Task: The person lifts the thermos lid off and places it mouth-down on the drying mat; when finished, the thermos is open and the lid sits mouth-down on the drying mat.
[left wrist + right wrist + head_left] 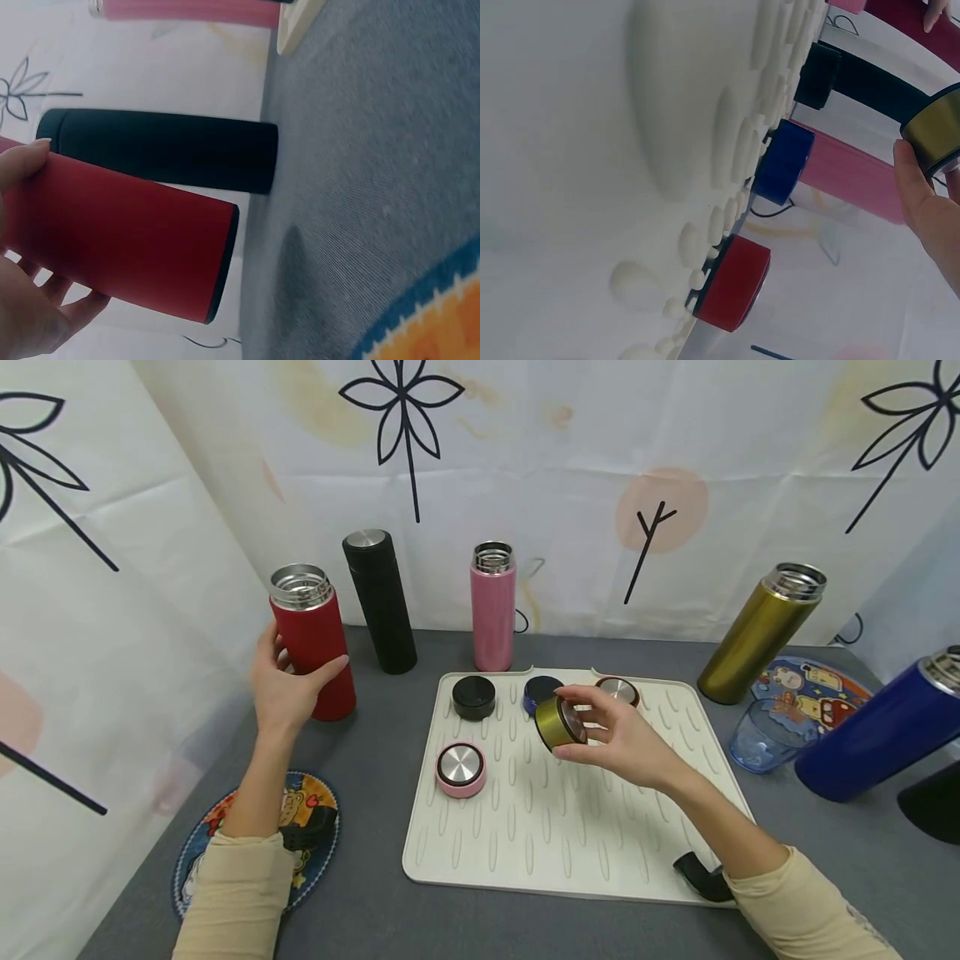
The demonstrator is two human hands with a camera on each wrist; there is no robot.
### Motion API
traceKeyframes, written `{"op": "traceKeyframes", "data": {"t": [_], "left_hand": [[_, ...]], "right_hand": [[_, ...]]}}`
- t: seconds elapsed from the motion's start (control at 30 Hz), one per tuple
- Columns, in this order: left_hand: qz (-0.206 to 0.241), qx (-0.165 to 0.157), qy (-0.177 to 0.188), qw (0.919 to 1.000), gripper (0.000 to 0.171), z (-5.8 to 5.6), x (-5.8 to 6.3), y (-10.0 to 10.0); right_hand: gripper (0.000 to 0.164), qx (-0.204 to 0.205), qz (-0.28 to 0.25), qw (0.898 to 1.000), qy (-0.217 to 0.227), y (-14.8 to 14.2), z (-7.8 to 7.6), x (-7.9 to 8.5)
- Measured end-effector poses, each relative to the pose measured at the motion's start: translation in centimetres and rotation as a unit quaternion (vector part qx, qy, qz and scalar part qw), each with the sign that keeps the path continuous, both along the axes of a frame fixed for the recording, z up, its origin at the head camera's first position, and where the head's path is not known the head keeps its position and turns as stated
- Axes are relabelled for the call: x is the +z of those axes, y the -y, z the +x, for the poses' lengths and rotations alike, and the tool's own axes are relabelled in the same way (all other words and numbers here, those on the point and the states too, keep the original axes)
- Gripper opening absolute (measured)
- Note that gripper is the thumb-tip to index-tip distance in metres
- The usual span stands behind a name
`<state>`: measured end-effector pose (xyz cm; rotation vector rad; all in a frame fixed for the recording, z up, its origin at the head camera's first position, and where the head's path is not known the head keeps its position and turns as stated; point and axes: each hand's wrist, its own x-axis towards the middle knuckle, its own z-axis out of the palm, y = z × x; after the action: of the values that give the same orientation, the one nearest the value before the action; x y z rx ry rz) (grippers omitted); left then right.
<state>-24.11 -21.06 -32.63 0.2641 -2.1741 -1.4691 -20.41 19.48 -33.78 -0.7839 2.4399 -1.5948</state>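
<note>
My left hand (pixel 288 697) grips a red thermos flask (pixel 324 647) around its body, at the left near the back curtain. Its steel mouth is bare of a lid. In the left wrist view the flask's dark base (pixel 223 262) hangs tilted, apart from the grey tabletop. Between the thumb and fingers of my right hand (pixel 630 739) is an olive-gold lid (pixel 553 724), held tilted above the white drying mat (pixel 540 852). On the mat sit a black lid (pixel 474 697), a pink lid (pixel 461 768), a blue lid (pixel 531 692) and a red lid (pixel 628 688).
Behind the mat stand a black flask (pixel 382 602) and a lidless pink flask (pixel 493 622). To the right are a lidless gold flask (pixel 761 635), a clear glass (pixel 757 743), a patterned plate (pixel 776 681) and a blue flask (pixel 877 735). Another plate (pixel 178 885) lies under my left forearm.
</note>
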Motion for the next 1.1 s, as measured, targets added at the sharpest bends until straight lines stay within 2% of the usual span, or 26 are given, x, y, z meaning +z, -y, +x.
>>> {"op": "traceKeyframes", "data": {"t": [0.1,0.27,0.43,0.6,0.73,0.93,1.1], "left_hand": [[0.017,0.009,-0.005,0.9998,0.086,-0.1,-0.3,0.5],[0.036,0.03,-0.018,0.9987,0.085,-0.4,-0.9,1.4],[0.035,0.058,-0.043,0.9967,0.083,-0.5,-1.4,2.0],[0.035,0.069,-0.068,0.9947,0.083,-0.5,-1.9,2.4],[0.024,0.083,-0.075,0.9935,0.082,-0.6,-2.1,2.6],[-0.005,0.106,-0.08,0.9911,0.079,-0.8,-2.4,2.6],[-0.017,0.111,-0.085,0.99,0.077,-0.8,-2.6,2.5]], "right_hand": [[0.067,0.003,0.019,1.0,0.005,-0.1,0.0,-0.1],[0.065,0.015,0.022,1.0,0.015,-0.3,-0.1,-0.6],[0.066,0.028,0.054,0.998,-0.005,-0.3,-0.2,-1.5],[0.069,0.04,0.094,0.995,-0.019,-0.2,-0.3,-2.3],[0.07,0.049,0.12,0.991,-0.032,0.0,-0.4,-2.9],[0.066,0.07,0.146,0.984,-0.075,0.2,-0.4,-3.5],[0.066,0.082,0.163,0.979,-0.096,0.4,-0.2,-3.7]]}}
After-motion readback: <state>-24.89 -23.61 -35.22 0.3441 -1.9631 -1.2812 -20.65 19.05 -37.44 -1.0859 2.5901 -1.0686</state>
